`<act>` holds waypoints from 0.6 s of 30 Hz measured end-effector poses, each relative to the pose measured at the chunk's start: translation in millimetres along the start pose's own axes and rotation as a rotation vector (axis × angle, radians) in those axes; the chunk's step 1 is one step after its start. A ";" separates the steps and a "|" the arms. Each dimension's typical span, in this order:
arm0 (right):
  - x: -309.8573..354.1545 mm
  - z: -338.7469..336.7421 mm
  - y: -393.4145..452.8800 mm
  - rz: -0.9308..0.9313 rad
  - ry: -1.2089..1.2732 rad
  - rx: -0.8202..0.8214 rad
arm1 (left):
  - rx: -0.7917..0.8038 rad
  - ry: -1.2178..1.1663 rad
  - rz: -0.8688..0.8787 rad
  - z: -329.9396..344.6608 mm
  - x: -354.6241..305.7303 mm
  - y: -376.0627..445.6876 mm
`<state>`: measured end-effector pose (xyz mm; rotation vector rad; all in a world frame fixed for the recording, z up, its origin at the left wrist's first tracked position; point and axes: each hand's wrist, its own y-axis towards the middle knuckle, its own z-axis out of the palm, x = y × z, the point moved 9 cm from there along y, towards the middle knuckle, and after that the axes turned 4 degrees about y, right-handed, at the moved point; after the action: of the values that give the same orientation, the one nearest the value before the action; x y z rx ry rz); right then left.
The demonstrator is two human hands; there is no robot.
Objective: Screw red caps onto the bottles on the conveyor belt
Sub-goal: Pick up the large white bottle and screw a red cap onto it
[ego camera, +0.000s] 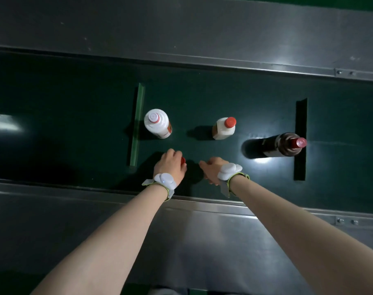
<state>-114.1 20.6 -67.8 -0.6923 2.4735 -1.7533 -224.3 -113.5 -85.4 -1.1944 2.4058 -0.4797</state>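
Two bare forearms are reaching over the belt [53,124]: left hand [170,165] is clamping a red cap [183,160]; right hand [212,170] is curling loosely. Three bottles [224,128] are standing at twelve to two o'clock.

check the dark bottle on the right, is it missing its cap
No, the dark bottle already carries a red cap on its neck.

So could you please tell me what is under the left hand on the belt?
A red cap peeks out beside the fingers of the left hand, which closes over it. Whatever stands beneath the cap is hidden by the hand, so no bottle can be confirmed there.
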 end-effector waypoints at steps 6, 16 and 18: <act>35.9 -13.4 -18.2 -0.053 0.610 -0.038 | -0.231 -0.296 0.090 -77.2 -29.0 -23.6; 103.4 -39.6 -56.1 -0.162 0.950 0.060 | -0.453 -0.375 0.084 -166.5 2.8 -48.3; 106.8 -45.9 -52.0 -0.183 0.936 -0.021 | -0.535 -0.397 0.021 -169.6 21.9 -51.0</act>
<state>-205.5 7.8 20.0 -0.0600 3.0145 -2.5607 -287.2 -139.9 79.5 -1.3158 2.2448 0.4071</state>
